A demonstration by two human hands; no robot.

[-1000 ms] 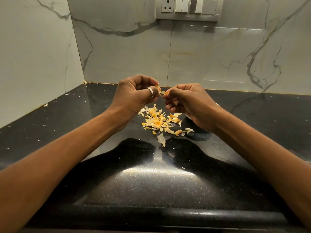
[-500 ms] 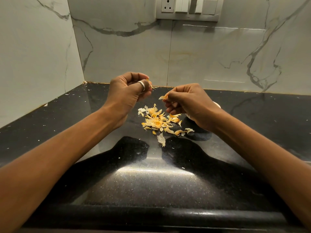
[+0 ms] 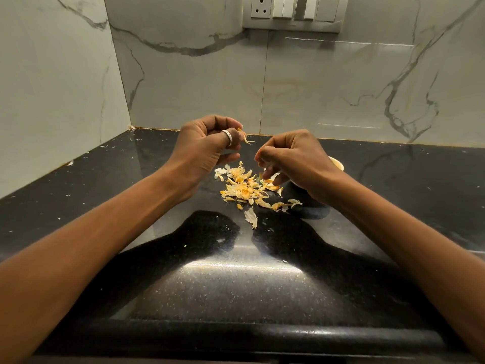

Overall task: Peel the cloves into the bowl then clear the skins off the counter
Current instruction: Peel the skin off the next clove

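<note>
My left hand [image 3: 207, 148], with a ring on one finger, pinches a garlic clove [image 3: 241, 133] at its fingertips, and a strip of loose skin hangs from the clove. My right hand [image 3: 294, 164] is lower and to the right, its fingers curled downward just above the pile of skins [image 3: 246, 189]; a pale sliver of skin shows between its fingers. The pile of yellow-orange skins lies on the black counter [image 3: 223, 285] between my hands. Only the rim of the small pale bowl [image 3: 338, 164] shows, behind my right hand.
Marble walls meet in a corner at the back left. A socket and switch panel [image 3: 291, 11] sits high on the back wall. Small flecks of skin dot the counter. The counter's rounded front edge [image 3: 236, 334] runs below my arms.
My hands have pulled apart: the left rose slightly with the clove, and the right dropped toward the pile of skins.
</note>
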